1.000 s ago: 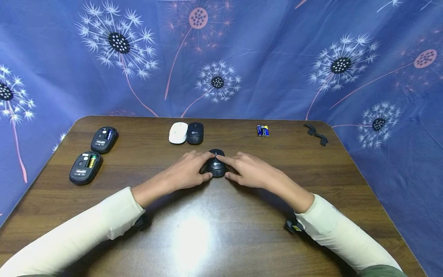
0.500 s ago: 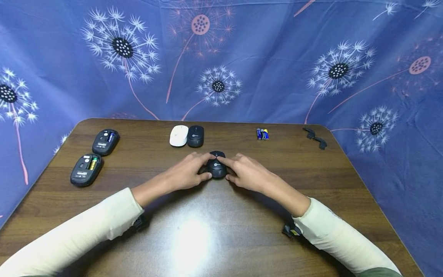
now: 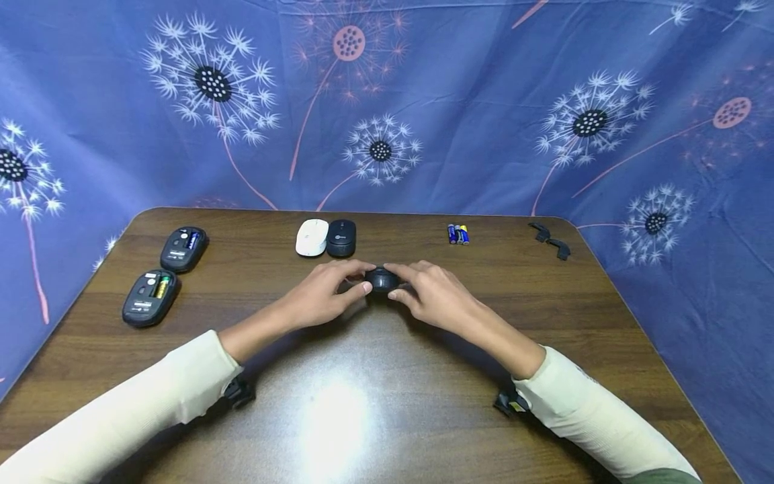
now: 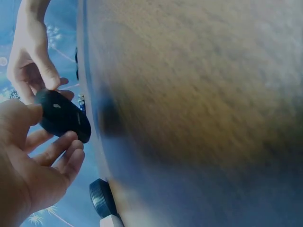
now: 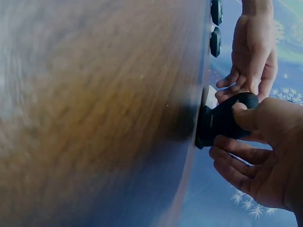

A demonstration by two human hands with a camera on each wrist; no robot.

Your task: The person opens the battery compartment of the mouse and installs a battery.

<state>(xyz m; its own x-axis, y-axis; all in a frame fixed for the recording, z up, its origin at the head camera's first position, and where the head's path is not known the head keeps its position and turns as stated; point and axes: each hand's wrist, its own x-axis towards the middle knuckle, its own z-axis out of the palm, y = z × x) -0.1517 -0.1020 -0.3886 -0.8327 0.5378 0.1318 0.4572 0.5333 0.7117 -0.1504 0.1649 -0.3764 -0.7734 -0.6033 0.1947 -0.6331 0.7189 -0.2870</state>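
Note:
Both hands hold a black computer mouse between them at the middle of the table. It is tilted, its rear end facing me, and in the left wrist view the mouse is raised off the tabletop. My left hand grips its left side with thumb and fingers. On the other side, my right hand grips it the same way, its thumb on the shell in the right wrist view. The underside of the mouse is hidden in the head view.
Behind the hands stand a white mouse and a black mouse, side by side. Two overturned mice with batteries in open compartments lie at left. Several batteries and two black covers lie at the back right.
The mouse has come up off the table and tipped, its rear end now facing me. Both hands have moved from touching its top and sides to gripping it.

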